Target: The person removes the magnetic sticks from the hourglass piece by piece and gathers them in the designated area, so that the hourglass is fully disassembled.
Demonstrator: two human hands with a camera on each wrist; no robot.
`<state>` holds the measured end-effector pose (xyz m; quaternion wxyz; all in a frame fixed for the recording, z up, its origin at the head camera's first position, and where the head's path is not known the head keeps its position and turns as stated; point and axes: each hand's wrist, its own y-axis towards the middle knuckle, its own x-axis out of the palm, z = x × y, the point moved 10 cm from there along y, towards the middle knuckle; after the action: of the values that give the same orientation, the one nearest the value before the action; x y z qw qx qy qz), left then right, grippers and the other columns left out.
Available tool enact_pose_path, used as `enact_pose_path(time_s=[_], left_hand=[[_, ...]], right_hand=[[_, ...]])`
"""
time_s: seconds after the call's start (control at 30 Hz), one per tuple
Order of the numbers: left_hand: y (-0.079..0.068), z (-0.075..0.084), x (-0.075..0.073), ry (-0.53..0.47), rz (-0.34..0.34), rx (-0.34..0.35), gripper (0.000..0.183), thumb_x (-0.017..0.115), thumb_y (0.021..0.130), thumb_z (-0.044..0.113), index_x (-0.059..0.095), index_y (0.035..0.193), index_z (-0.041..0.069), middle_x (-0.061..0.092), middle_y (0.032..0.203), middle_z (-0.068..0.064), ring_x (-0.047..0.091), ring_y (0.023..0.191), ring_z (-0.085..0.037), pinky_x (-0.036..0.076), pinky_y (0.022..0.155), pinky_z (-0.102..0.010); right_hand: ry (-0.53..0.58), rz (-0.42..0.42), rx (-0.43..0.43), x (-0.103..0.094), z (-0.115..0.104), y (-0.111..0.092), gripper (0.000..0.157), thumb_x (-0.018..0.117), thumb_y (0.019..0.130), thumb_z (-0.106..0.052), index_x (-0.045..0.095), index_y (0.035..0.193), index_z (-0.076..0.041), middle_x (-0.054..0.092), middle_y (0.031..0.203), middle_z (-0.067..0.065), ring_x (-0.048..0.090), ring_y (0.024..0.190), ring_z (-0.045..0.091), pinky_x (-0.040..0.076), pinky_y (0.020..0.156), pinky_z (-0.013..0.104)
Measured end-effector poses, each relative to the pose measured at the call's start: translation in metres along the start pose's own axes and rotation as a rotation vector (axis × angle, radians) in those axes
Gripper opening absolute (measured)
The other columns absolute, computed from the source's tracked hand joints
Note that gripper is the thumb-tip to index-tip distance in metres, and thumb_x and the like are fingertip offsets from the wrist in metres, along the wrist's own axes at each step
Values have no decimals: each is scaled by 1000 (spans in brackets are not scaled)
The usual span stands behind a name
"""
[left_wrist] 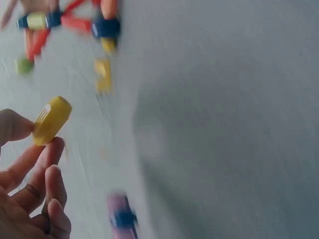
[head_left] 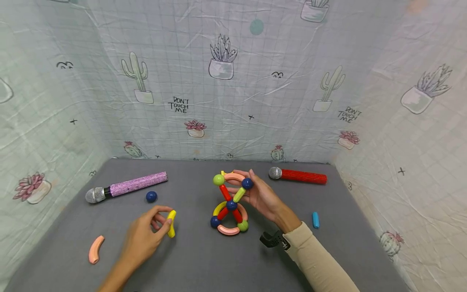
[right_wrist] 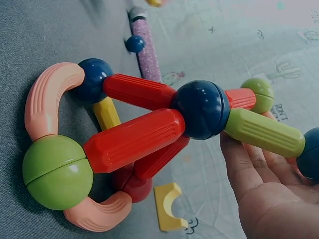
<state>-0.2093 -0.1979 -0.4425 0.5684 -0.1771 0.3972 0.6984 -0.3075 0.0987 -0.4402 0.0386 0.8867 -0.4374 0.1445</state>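
Note:
In the head view my left hand (head_left: 144, 235) pinches a short yellow curved rod (head_left: 171, 224) between thumb and fingertips, raised off the table. My right hand (head_left: 264, 198) lies along the right side of a ball-and-rod structure, palm facing it. Its fingers reach behind the upper part with little curl, touching near the light green rod (right_wrist: 266, 132). A dark blue centre ball (head_left: 231, 205) joins red rods below. The base is a ring of curved rods with blue, green (right_wrist: 57, 172) and red (right_wrist: 132, 184) balls. A peach curved rod (head_left: 234, 176) bridges the top.
A pink microphone (head_left: 138, 183) and a loose blue ball (head_left: 151, 196) lie at the left. A peach curved rod (head_left: 96, 249) lies near the front left. To the right are a red microphone (head_left: 303, 176) and a small blue rod (head_left: 315, 220). Behind the structure sits a yellow arch block (right_wrist: 167, 209).

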Motion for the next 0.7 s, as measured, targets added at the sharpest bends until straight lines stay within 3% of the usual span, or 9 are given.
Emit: enact_pose_path(time_s=[0.17, 0.33, 0.53, 0.7], left_hand=[[-13, -49, -33, 146, -17, -98, 25, 81, 94, 22, 75, 118, 23, 69, 80, 14, 48, 66, 3, 38, 56, -25], [-25, -84, -52, 261, -83, -159, 22, 78, 95, 25, 74, 117, 20, 72, 79, 11, 49, 65, -4, 35, 56, -28], [-29, -107, -59, 381, -191, -199, 23, 76, 96, 27, 74, 114, 14, 74, 80, 8, 61, 78, -23, 42, 65, -41], [-29, -111, -60, 424, -215, -193, 23, 73, 97, 28, 74, 113, 12, 76, 81, 7, 64, 81, -29, 42, 68, -48]], right_hand=[[-4, 10, -2, -1, 0, 0, 82, 41, 108, -65, 27, 167, -11, 43, 167, 19, 46, 152, 43, 30, 128, 58], [-2, 19, -7, 0, -1, 0, 75, 39, 110, -63, 32, 166, -12, 45, 166, 19, 48, 151, 43, 34, 126, 56], [-24, 25, -15, 0, -1, 2, 72, 34, 113, -59, 32, 166, -10, 47, 165, 19, 51, 148, 43, 37, 125, 55], [-43, 51, -12, -1, -1, 3, 69, 36, 113, -57, 36, 164, -10, 50, 163, 17, 55, 145, 40, 40, 123, 54]])
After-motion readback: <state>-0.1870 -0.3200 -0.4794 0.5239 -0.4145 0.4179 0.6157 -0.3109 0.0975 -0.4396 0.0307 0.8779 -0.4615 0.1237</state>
